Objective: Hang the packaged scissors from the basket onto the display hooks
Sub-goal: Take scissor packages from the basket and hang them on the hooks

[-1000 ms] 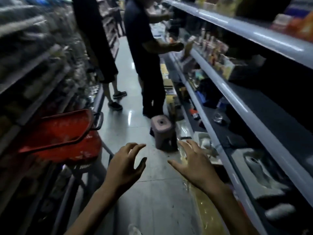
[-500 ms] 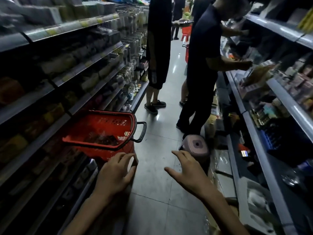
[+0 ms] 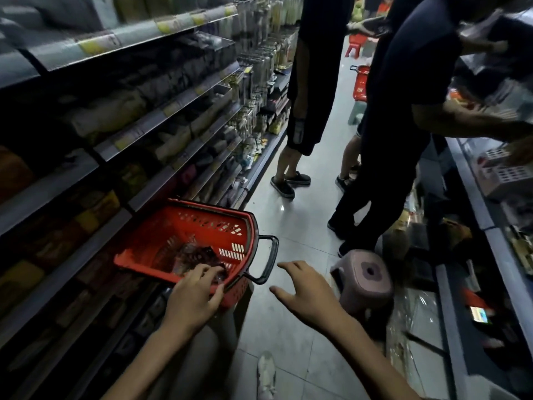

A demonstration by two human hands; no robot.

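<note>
Left hand (image 3: 193, 298) over red basket (image 3: 173, 226) rim, grip unclear; right hand (image 3: 308, 293) spread near pink stool (image 3: 366, 281)

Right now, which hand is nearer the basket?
Left. The left hand reaches over the near rim of the basket, fingers inside; the right hand hovers over the floor, just right of the handle.

The basket (image 3: 202, 223) is red with slotted walls and a black handle (image 3: 270, 256). The stool (image 3: 364, 280) is dusty pink, the floor (image 3: 300, 226) pale grey tile, and the shelf labels (image 3: 165, 26) yellow.
</note>
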